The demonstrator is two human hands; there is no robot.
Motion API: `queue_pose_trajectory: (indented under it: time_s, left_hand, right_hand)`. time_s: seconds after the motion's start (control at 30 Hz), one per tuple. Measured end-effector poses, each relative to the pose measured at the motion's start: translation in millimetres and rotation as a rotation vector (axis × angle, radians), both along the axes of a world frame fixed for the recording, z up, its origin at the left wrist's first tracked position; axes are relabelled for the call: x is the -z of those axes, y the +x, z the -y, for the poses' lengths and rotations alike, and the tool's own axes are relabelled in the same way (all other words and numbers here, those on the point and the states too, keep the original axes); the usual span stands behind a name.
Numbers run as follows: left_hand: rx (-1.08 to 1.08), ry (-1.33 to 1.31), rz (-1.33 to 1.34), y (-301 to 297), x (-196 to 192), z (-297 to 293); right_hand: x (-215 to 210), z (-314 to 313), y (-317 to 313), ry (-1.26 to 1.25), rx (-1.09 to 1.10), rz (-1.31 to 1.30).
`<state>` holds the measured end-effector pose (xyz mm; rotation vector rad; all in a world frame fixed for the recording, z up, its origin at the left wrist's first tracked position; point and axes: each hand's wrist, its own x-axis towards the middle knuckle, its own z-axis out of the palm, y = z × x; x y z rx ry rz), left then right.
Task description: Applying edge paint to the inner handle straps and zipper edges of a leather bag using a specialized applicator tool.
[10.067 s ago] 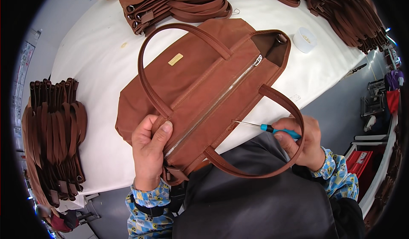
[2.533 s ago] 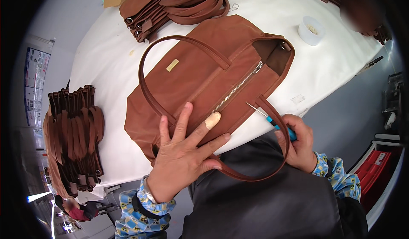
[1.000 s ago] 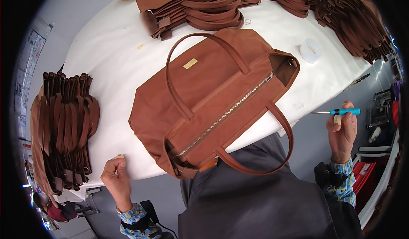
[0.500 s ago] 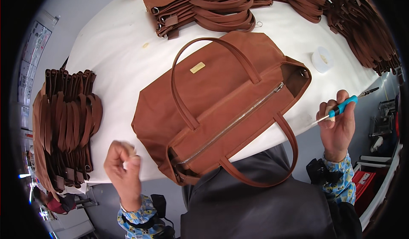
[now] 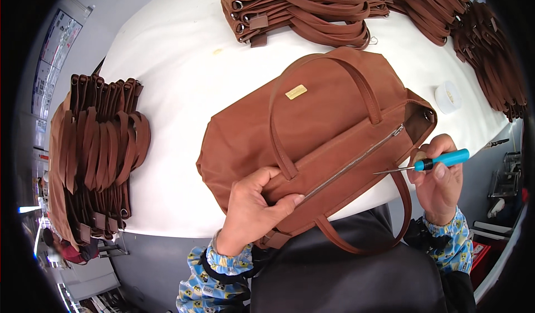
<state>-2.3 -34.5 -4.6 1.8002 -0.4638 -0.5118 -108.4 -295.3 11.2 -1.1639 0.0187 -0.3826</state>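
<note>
A brown leather tote bag point(image 5: 329, 123) lies flat on the white table point(image 5: 178, 90), its metal zipper point(image 5: 356, 162) closed and facing me, one handle arched over its top face with a small gold plate. My left hand point(image 5: 253, 207) grips the bag's near left end beside the zipper. My right hand point(image 5: 440, 179) holds a thin metal-tipped tool with a blue handle point(image 5: 443, 159), its point aimed left toward the bag's right end, just short of the zipper pull. The lower handle point(image 5: 368, 240) hangs over the table edge against my dark apron.
A stack of brown bags with handles point(image 5: 301, 6) lies at the table's far side, more run along the far right point(image 5: 485, 51). Another pile point(image 5: 95, 157) sits on a stand left of the table. A small white round container point(image 5: 448, 96) stands right of the bag.
My left hand came up from below the table edge and took hold of the bag's near end. My right hand brought the blue tool down toward the zipper's right end.
</note>
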Motion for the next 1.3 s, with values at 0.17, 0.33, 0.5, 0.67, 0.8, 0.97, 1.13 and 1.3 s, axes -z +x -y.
queue_pose_trajectory:
  time_s: [0.17,0.33,0.5,0.67,0.8,0.97,1.13,1.3]
  left_hand:
    - [0.009,-0.018,0.061,2.1,3.0,0.1]
    - [0.005,-0.047,0.119,3.9,6.1,-2.9]
    - [0.034,-0.051,0.171,7.4,9.0,1.9]
    - [0.007,0.11,0.288,7.6,6.1,-11.0]
    - [-0.049,0.104,0.219,14.9,14.5,-24.1]
    - [0.002,0.123,0.109,20.7,-3.9,-25.5]
    - [-0.048,0.208,0.061,14.1,-14.8,-26.1]
    - [0.006,0.084,0.092,16.8,-8.8,-34.0]
  right_hand:
    - [2.6,-10.5,6.7,0.009,-0.079,-0.056]
    - [-6.6,-27.5,15.1,-0.08,-0.207,-0.115]
    - [-16.7,-29.7,20.1,-0.274,-0.364,-0.162]
    - [-31.7,-0.5,4.4,-0.306,-0.024,-0.118]
    - [-53.5,61.8,4.0,-0.551,0.592,0.087]
    - [-58.4,121.7,-8.5,-0.766,0.904,-0.11]
    - [-35.9,128.4,0.5,-0.923,0.897,-0.188]
    - [-37.8,134.1,-0.4,-1.053,0.888,-0.255]
